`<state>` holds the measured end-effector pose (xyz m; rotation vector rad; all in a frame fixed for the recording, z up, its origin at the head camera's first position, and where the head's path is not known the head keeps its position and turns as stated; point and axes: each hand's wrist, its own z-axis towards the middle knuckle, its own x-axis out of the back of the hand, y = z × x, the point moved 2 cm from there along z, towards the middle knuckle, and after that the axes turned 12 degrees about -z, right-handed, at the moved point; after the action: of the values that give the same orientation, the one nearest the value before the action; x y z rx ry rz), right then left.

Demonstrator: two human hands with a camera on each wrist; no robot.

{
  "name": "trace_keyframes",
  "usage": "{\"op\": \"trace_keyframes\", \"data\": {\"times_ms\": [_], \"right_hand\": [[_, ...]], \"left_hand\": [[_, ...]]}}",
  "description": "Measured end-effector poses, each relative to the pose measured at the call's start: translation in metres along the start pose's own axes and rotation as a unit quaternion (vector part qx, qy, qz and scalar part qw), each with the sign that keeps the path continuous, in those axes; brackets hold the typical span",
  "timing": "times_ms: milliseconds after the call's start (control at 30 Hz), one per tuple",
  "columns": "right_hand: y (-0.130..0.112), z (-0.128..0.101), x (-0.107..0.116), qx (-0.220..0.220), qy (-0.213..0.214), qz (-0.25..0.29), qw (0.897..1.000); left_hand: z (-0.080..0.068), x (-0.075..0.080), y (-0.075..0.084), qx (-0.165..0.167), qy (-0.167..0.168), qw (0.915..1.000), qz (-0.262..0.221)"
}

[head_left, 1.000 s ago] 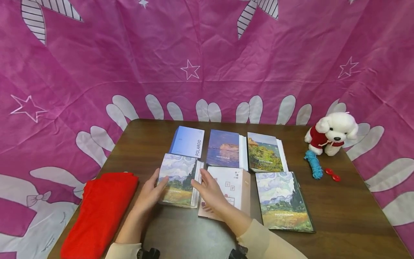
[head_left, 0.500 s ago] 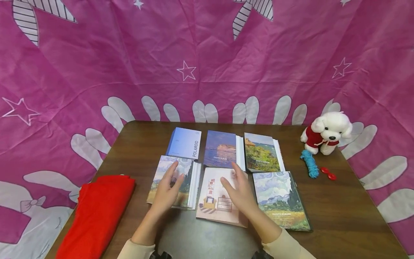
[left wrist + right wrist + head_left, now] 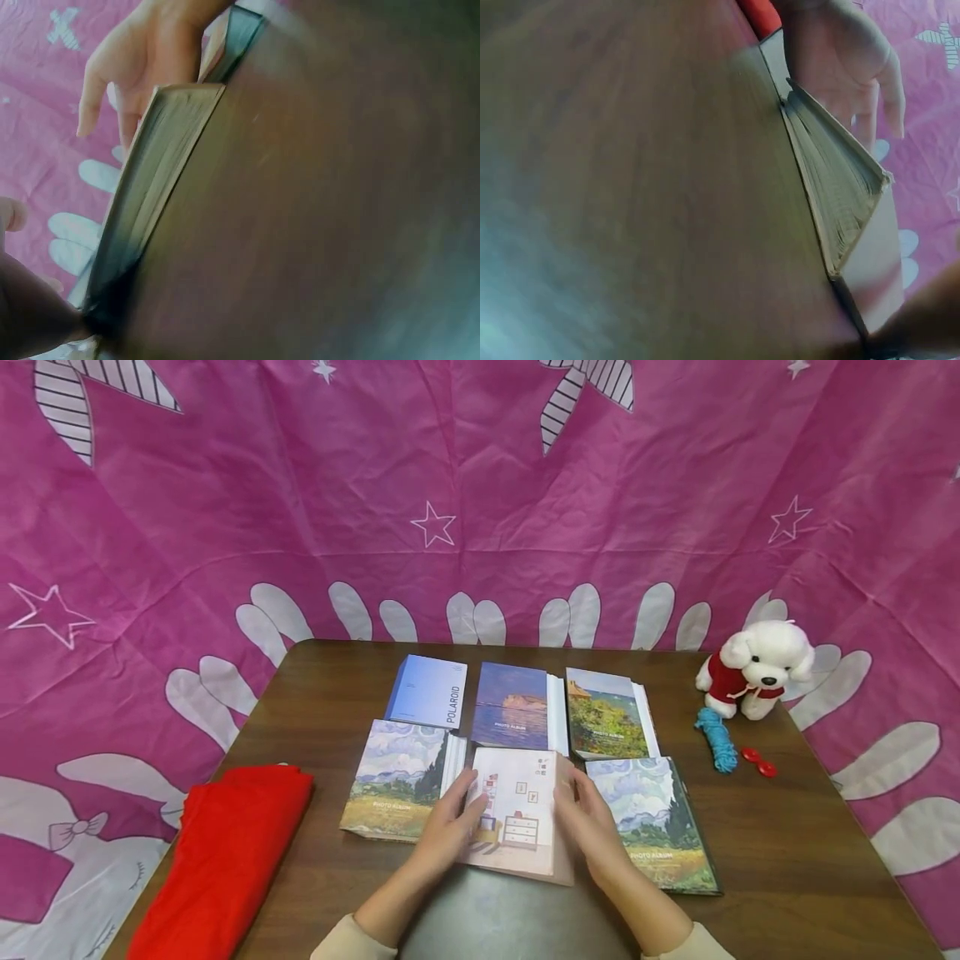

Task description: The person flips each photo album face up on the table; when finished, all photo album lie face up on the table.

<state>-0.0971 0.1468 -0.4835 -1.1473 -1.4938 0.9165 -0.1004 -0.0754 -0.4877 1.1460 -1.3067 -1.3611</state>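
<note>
A pale pink album with a drawn room on its cover (image 3: 513, 806) lies on the wooden table between my hands. My left hand (image 3: 446, 831) is at its left edge, thumb over the cover's side. Beside the spine is my right hand (image 3: 596, 831), slightly blurred. The left wrist view shows the album's page edges (image 3: 161, 150) and, past them, my right hand (image 3: 150, 56) with extended fingers. In the right wrist view, my left hand (image 3: 847, 60) has straight fingers behind the fanned pages (image 3: 832, 176). Landscape photo albums flank it on the left (image 3: 397, 777) and right (image 3: 652, 822).
Behind stand a blue POLAROID album (image 3: 427, 689), a sea-cliff album (image 3: 512, 702) and a garden album (image 3: 607, 714), all lying flat. Red cloth (image 3: 225, 860) covers the left side. At right are a plush dog (image 3: 757, 668), blue rope (image 3: 717, 742) and a red item (image 3: 759, 762).
Both hands have left the left landscape album and moved right to the sides of the pink album. The left landscape album has shifted slightly left. The pink album has turned slightly.
</note>
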Motion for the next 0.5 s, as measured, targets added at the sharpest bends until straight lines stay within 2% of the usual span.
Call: {"op": "trace_keyframes", "data": {"times_ms": [100, 267, 400, 500], "right_hand": [[0.005, -0.001, 0.000, -0.013, 0.003, 0.044, 0.999], [0.007, 0.004, -0.001, -0.022, 0.035, 0.098, 0.994], [0.005, 0.006, 0.002, -0.031, 0.069, 0.106, 0.992], [0.002, 0.006, 0.006, -0.035, 0.073, 0.125, 0.989]], "left_hand": [[-0.002, -0.007, -0.006, 0.019, 0.011, 0.9997, -0.013], [-0.001, -0.017, -0.011, 0.032, -0.012, 0.9987, -0.037], [-0.001, -0.026, -0.011, 0.040, -0.020, 0.9977, -0.050], [-0.001, -0.033, -0.009, 0.046, -0.019, 0.9971, -0.057]]}}
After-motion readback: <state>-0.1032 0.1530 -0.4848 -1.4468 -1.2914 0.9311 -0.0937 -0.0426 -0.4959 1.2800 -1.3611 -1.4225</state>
